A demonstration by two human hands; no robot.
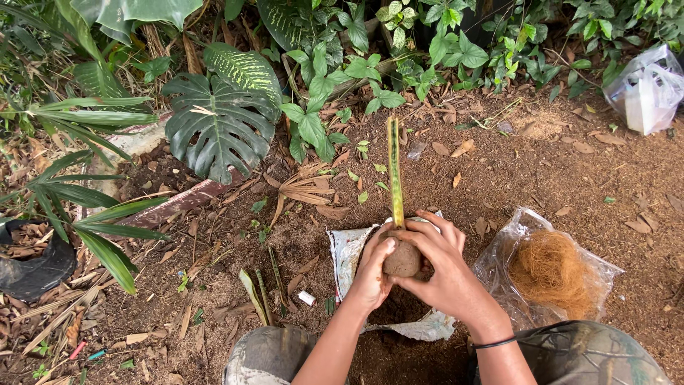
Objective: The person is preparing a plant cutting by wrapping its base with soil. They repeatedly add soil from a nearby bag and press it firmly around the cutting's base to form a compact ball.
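Observation:
Both my hands are cupped around a brown ball of soil (403, 261) with a long green-yellow plant stem (394, 171) standing upright out of its top. My left hand (370, 274) presses the ball from the left. On the right side, my right hand (443, 264) wraps over and around it, a black band on its wrist. The ball is held just above a crumpled silvery sheet (347, 249) lying on the dirt with loose soil on it. My knees show at the bottom edge.
A clear plastic bag holding brown coconut fibre (552, 269) lies right of my hands. Another clear bag with white contents (647, 89) sits far right. Cut stem pieces (256, 294) lie left. Leafy plants (221, 117) border the back, a black pot (32, 264) far left.

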